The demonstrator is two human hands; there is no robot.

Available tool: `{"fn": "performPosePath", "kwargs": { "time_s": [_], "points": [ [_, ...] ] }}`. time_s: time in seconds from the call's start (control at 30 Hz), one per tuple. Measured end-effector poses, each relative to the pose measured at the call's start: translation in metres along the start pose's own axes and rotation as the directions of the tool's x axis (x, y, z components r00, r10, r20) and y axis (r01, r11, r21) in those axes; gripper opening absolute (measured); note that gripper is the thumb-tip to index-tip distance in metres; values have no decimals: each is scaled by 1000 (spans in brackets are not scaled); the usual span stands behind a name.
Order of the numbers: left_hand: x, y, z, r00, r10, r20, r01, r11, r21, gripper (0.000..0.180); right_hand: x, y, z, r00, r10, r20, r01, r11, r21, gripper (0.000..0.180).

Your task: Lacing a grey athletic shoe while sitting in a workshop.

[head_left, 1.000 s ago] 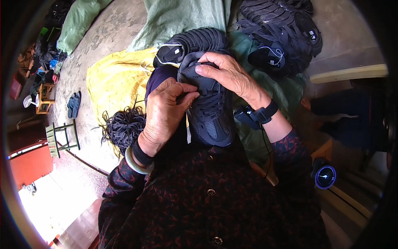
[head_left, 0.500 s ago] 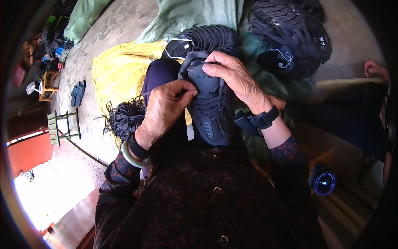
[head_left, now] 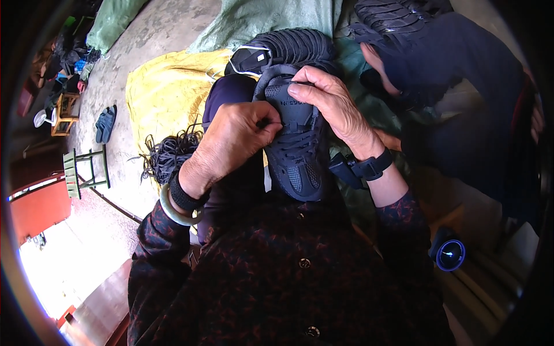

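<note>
A black lace-up sneaker (head_left: 297, 173) rests on my lap with its toe toward me. My left hand (head_left: 234, 132) is closed in a pinch at the left edge of the lacing. A dark bit shows between its fingers, too hidden to name. My right hand (head_left: 334, 109) grips the sneaker's tongue near the collar, thumb on top and fingers behind. Black laces (head_left: 300, 143) cross the lower part of the throat. Left of my knee lies a tangled bunch of black laces (head_left: 168, 157). Beyond the sneaker sits a stacked row of black shoes (head_left: 300, 49).
A yellow sack (head_left: 158, 86) and a green sack (head_left: 265, 23) spread over the floor. At right, a person's dark sleeve (head_left: 467, 63) reaches over another shoe pile (head_left: 392, 16). Slippers (head_left: 105, 124) and a green stool (head_left: 86, 171) stand at left.
My left hand has curled more tightly and turned slightly at the lacing. My right hand keeps its grip. The person at right has leaned in over the shoe pile.
</note>
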State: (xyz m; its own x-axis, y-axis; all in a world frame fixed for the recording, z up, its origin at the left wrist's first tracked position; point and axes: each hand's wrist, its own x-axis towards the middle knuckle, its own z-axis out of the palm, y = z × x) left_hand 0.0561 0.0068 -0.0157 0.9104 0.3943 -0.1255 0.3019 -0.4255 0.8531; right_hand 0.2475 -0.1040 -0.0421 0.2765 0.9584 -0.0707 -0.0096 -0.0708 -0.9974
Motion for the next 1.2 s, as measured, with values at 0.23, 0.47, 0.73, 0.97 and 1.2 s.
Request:
{"fn": "performPosePath", "kwargs": {
  "time_s": [0.23,0.47,0.73,0.97,1.2],
  "points": [
    [3,-10,10,1000,29,5,-29,996,-88,8,0,3,1,1000,-18,-25,17,1000,-23,22],
    [-2,-10,26,987,-9,-158,-20,983,-181,14,2,5,3,994,-70,-81,59,990,-131,23],
    [-13,6,16,990,-44,-133,33,996,-82,13,-24,9,-2,974,-112,-197,138,983,123,23],
    [-10,0,31,975,14,-222,-14,1000,4,11,-50,11,2,914,-386,-125,293,842,-453,15],
    [-5,-1,33,974,-74,-214,52,993,-107,11,-50,7,-3,916,-395,-68,307,801,-514,21]
  ]
}}
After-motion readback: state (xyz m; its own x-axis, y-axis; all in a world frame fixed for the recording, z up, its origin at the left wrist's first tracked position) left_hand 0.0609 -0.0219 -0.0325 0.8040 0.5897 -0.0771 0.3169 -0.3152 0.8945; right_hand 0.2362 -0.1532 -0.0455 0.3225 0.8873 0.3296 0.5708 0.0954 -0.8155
